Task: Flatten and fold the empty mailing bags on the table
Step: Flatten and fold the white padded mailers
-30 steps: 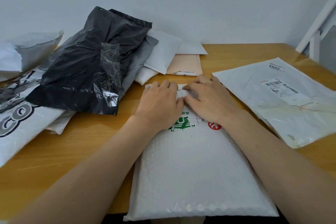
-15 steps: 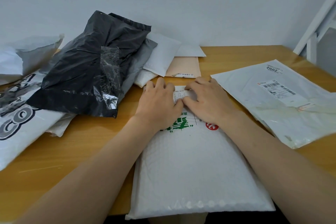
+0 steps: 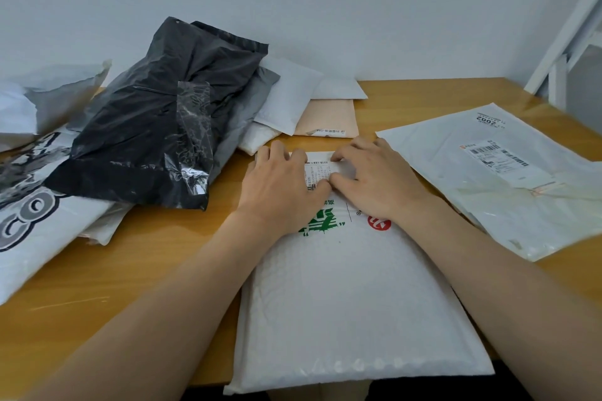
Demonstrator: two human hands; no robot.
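Note:
A white bubble mailer [image 3: 351,303] with green print and a red mark lies flat in front of me, its near end hanging over the table edge. My left hand [image 3: 280,185] and my right hand [image 3: 374,179] both lie palm down on its far end, fingers straight, on either side of a printed shipping label [image 3: 317,172]. A crumpled black poly bag [image 3: 156,140] sits on a heap at the left. A flattened white poly bag [image 3: 495,179] with a barcode label lies at the right.
Behind my hands lie a peach envelope [image 3: 329,117] and small white padded mailers [image 3: 290,98]. A white bag with black print [image 3: 29,231] and a grey-white bag [image 3: 49,98] fill the left side. A white frame [image 3: 566,42] leans at the wall, right. The wooden table [image 3: 130,270] shows bare at front left.
Both hands have slid a little farther up the mailer toward its far edge and parted slightly, uncovering more of the label. The mailer itself has stayed in place.

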